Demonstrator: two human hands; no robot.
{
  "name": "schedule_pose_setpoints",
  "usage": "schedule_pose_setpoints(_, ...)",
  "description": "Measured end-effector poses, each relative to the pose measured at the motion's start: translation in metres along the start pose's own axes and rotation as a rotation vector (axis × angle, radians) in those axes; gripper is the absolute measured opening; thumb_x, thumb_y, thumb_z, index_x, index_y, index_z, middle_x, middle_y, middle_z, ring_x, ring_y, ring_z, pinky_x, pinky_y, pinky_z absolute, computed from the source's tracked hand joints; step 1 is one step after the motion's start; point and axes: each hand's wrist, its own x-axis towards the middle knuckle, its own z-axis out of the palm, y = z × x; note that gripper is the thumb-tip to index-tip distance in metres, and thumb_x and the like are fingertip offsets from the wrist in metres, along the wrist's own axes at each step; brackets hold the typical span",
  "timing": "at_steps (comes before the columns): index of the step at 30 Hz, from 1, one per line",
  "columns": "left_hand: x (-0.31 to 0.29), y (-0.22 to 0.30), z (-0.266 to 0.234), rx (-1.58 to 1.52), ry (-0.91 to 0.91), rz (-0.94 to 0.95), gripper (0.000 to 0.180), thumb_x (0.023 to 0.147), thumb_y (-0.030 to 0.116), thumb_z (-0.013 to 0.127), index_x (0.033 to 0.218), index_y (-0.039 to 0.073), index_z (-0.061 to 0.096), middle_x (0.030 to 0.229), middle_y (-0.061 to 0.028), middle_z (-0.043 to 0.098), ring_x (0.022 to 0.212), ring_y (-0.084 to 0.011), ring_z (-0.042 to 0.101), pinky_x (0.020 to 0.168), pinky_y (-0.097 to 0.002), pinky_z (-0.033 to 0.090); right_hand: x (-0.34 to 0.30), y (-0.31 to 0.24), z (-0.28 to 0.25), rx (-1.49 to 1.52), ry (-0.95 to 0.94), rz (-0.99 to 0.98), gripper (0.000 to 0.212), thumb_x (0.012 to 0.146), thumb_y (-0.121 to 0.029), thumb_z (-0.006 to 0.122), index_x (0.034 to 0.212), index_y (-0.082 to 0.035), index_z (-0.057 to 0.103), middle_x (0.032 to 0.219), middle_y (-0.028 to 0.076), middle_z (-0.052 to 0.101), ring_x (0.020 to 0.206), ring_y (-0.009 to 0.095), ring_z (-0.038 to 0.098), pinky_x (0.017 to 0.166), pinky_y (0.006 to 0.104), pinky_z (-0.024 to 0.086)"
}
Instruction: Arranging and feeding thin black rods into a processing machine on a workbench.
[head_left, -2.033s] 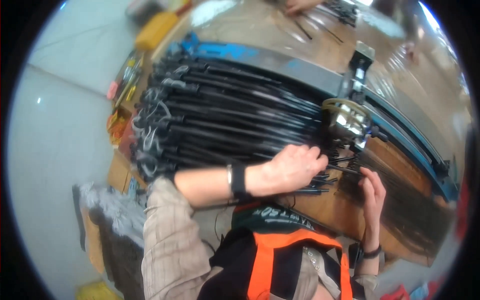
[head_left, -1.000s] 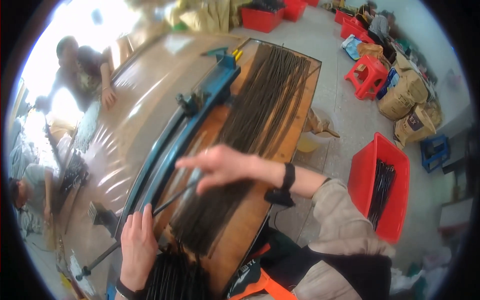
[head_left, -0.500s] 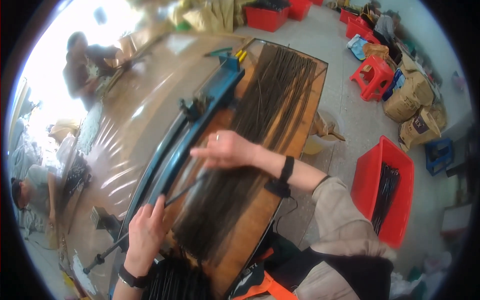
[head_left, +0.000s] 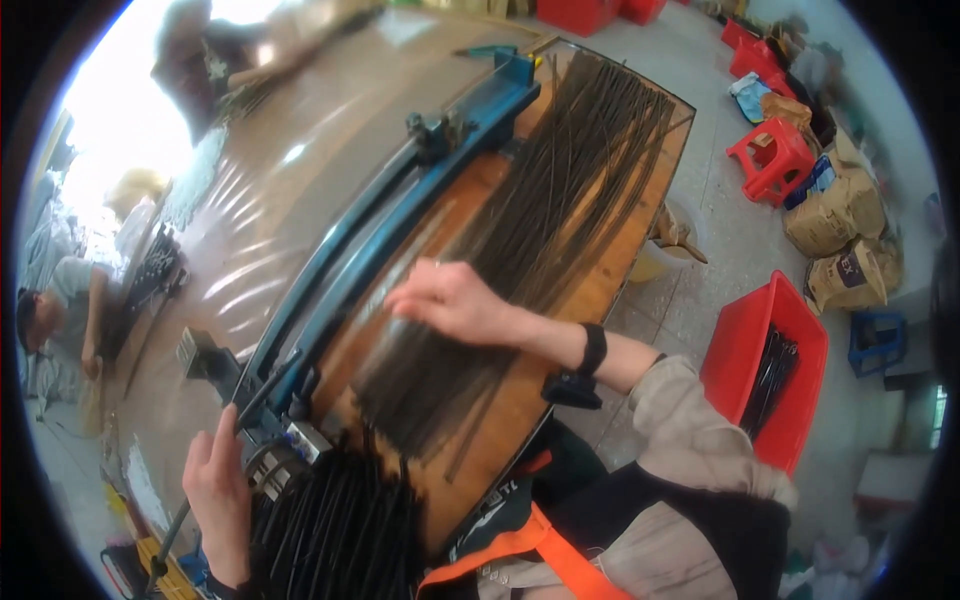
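Observation:
My left hand [head_left: 218, 495] is closed around a thin dark rod [head_left: 265, 390], its index finger lying along it. The rod slants beside the near end of a long blue metal fixture [head_left: 365, 265] with two parallel rails. My right hand [head_left: 445, 302] is closed, fingers curled together, over the near part of a wide layer of dark thin rods [head_left: 560, 170] on the wooden table. Whether anything is in those fingers is hidden. A metal clamp-like part [head_left: 285, 465] sits at the fixture's near end, close to my left hand. Below it lies a thick bundle of black rods [head_left: 335, 530].
A clear sheet [head_left: 250, 210] covers the table to the left, where two people work. A red bin [head_left: 735, 350] holding dark rods stands on the floor at right. Beyond it are a red stool [head_left: 775, 160], brown sacks [head_left: 835, 215] and a bucket [head_left: 685, 235].
My left hand has moved left with the rod, away from the layer of rods. My right hand's fingers have curled in more. The whole view has shifted slightly.

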Motion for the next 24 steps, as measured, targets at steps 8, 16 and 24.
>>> schedule_pose_setpoints(8, -0.030, 0.003, -0.004, -0.029, -0.019, -0.059, 0.043, 0.084, -0.003, 0.063, 0.125, 0.008, 0.064, 0.075, -0.0138, 0.047, 0.068, -0.0311, 0.052, 0.064, -0.0416, 0.044, 0.033, -0.032, 0.071, -0.121, 0.231, -0.475, 0.041, 0.090, -0.035, 0.069, 0.128, -0.020, 0.065, 0.073, 0.000, 0.061, 0.063, 0.011, 0.053, 0.060, 0.0288, 0.047)
schedule_pose_setpoints(16, -0.046, -0.008, -0.004, 0.021, 0.077, -0.047, 0.043, 0.082, -0.004, 0.064, 0.123, 0.009, 0.065, 0.076, -0.0127, 0.048, 0.069, -0.0290, 0.052, 0.064, -0.0394, 0.044, 0.039, -0.018, 0.068, -0.312, 0.248, -0.576, 0.046, 0.090, -0.042, 0.068, 0.128, -0.018, 0.062, 0.060, -0.002, 0.050, 0.052, 0.013, 0.051, 0.043, 0.0301, 0.042)
schedule_pose_setpoints(24, -0.063, -0.025, -0.014, 0.077, 0.221, -0.106, 0.032, 0.089, -0.002, 0.061, 0.121, 0.003, 0.064, 0.090, -0.0152, 0.060, 0.081, -0.0299, 0.059, 0.072, -0.0375, 0.048, 0.047, -0.005, 0.050, -0.472, 0.303, -0.531, 0.028, 0.097, -0.027, 0.060, 0.120, -0.012, 0.065, 0.071, 0.003, 0.055, 0.061, 0.015, 0.054, 0.052, 0.0310, 0.046)
